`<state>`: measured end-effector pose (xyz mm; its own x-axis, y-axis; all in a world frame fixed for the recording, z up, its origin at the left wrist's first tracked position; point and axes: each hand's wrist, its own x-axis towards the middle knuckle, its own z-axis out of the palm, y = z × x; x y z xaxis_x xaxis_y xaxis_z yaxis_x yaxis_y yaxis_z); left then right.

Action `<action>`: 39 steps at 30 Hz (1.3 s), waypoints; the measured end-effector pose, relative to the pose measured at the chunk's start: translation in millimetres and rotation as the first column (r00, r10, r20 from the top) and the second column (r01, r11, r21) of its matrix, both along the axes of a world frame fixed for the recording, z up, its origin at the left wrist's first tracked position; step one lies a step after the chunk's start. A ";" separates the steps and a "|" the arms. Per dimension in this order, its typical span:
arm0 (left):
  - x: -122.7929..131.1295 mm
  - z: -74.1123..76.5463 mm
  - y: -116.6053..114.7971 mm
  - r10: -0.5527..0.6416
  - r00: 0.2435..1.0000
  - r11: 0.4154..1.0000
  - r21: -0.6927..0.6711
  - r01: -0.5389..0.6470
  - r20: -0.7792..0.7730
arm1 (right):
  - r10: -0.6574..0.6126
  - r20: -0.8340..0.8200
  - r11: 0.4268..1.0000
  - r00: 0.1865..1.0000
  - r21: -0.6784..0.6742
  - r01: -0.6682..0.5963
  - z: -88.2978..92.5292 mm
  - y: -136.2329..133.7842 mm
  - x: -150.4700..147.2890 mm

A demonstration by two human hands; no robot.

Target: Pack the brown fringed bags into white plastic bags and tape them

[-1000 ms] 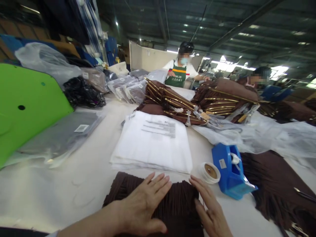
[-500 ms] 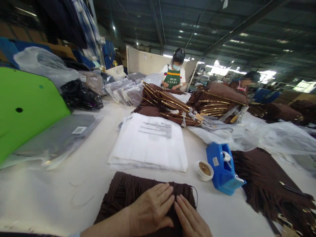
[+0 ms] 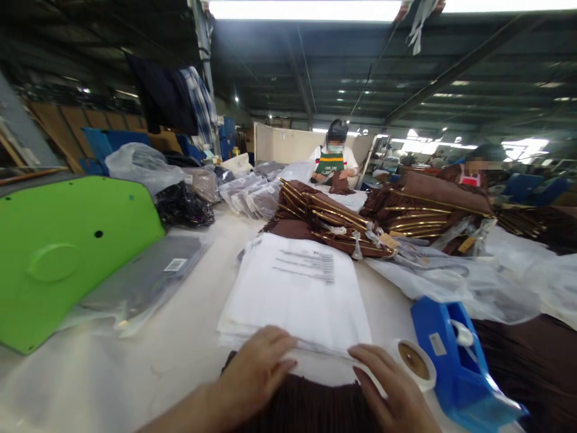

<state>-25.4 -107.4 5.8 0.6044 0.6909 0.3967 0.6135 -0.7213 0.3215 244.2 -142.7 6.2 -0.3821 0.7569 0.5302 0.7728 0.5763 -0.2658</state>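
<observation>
A stack of flat white printed bags point(image 3: 297, 294) lies in front of me, with lines of dark text on top. My left hand point(image 3: 259, 370) is closed at the near edge of the stack, its fingertips on the top bag. Farther right, my right hand point(image 3: 392, 385) grips the same near edge, fingers above and thumb below. Between and below my hands lies a dark brown fringed bag point(image 3: 315, 406), partly hidden by my wrists and cut off by the bottom of the view.
Right of my hand stand a tape roll point(image 3: 412, 362) and a blue tape dispenser point(image 3: 455, 361). Brown bags with gold trim point(image 3: 333, 210) are piled behind the stack. A green panel point(image 3: 81, 252) and a grey packed item point(image 3: 148, 276) are left. A co-worker point(image 3: 333, 159) stands beyond.
My hands have left the brown fringed bag, moved apart and reached forward to the white stack. The view has tilted up. The co-worker now holds up a brown item.
</observation>
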 end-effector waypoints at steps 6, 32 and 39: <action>-32.0 -10.0 95.8 0.228 0.941 0.906 -0.299 -0.300 -0.251 | -0.150 -0.015 0.848 0.989 -0.517 0.120 -20.5 89.4 -26.9; 32.3 -7.5 101.8 0.146 0.876 0.986 -0.004 -0.167 -0.460 | -0.150 0.027 0.796 0.988 -0.589 0.137 -5.6 100.8 -31.8; -22.3 -0.8 97.8 0.246 0.848 0.965 0.037 -0.260 -0.469 | -0.293 0.262 0.936 0.919 -0.120 0.332 -33.1 73.8 9.0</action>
<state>-47.7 -9.6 5.0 0.5165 0.8513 0.0924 0.8560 -0.5160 -0.0311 253.2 -68.9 -27.0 -0.2115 0.9247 0.3167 0.9579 0.2604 -0.1206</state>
